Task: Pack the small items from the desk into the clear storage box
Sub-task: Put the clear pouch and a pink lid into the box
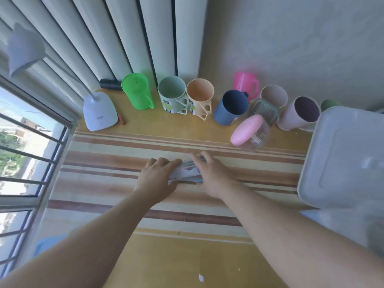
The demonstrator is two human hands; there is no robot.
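Note:
A small bundle of flat packets (186, 173), whitish with blue and red edges, lies on the striped cloth (108, 179) in the middle of the desk. My left hand (158, 175) covers its left side with fingers curled over it. My right hand (209, 173) holds its right side, fingers wrapped round the far end. The frame is blurred, so the packets' details are unclear. The clear storage box (342, 159) stands at the right edge with its translucent lid on.
Along the back wall stand several cups: green (137, 92), pale green (172, 96), orange (200, 98), dark blue (230, 108), pink (246, 84), mauve (299, 114). A jar with a pink lid (249, 132) lies tilted. A white desk lamp (99, 113) stands back left by the window.

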